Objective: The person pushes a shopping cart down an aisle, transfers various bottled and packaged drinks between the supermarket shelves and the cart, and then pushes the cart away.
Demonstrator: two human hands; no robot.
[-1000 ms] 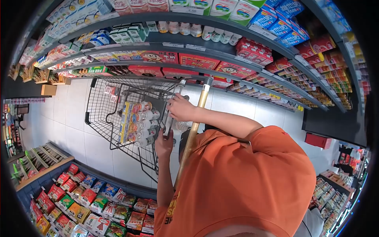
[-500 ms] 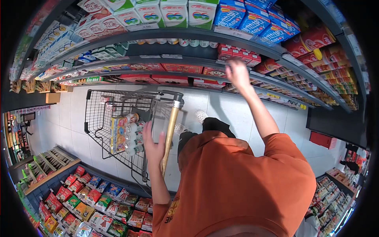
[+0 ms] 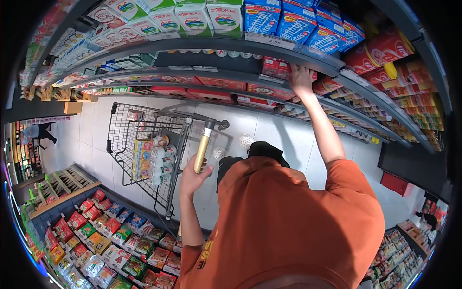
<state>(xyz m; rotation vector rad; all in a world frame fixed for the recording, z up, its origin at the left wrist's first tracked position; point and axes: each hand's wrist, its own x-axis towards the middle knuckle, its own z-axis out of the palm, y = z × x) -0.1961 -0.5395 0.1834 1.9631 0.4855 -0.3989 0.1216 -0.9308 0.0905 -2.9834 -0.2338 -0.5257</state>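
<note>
My right hand point(image 3: 301, 81) reaches into the shelf under the upper ledge, its fingers stretched out and slightly apart against a pack of red cartons point(image 3: 276, 67). Part of the pack is covered by the hand, and the fingertips are close under the shelf edge. My left hand point(image 3: 192, 176) is closed around the gold handle point(image 3: 202, 144) of a black wire shopping cart point(image 3: 126, 164), thumb sticking out to the right. In the cart lie white bottles point(image 3: 162, 164) with green labels and a yellow and blue pack point(image 3: 141, 159).
Green and white cartons point(image 3: 225, 20) and blue boxes point(image 3: 262, 18) line the upper shelf. Red cans point(image 3: 375, 48) stand at the right. Bagged snacks point(image 3: 115, 255) fill a low display at lower left. A person point(image 3: 41, 134) is at far left.
My right hand has moved from in front of the shelf onto the red cartons. My left hand, raised and spread before, has closed on the cart handle. The view has shifted slightly.
</note>
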